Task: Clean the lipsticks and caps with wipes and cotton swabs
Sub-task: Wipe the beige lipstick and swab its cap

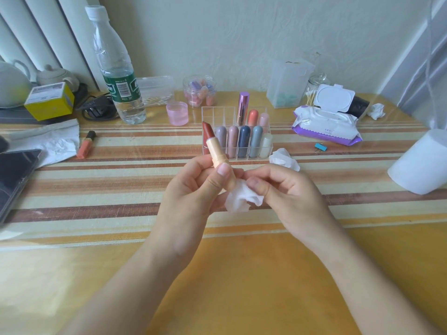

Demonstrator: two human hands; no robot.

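Your left hand (pixel 193 182) grips the uncapped lipstick (pixel 217 151) upright, keeping its red bullet clear, while your right hand (pixel 285 189) pinches a wipe (pixel 242 199) against its base.

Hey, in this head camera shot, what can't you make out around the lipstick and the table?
- Head view: lipstick base, hidden by the left hand thumb and the wipe.
- Head view: wipe's inner folds, covered by right hand fingers.
- Head view: dark flat device, cut off by the left edge.
- Head view: water bottle label print, too small.
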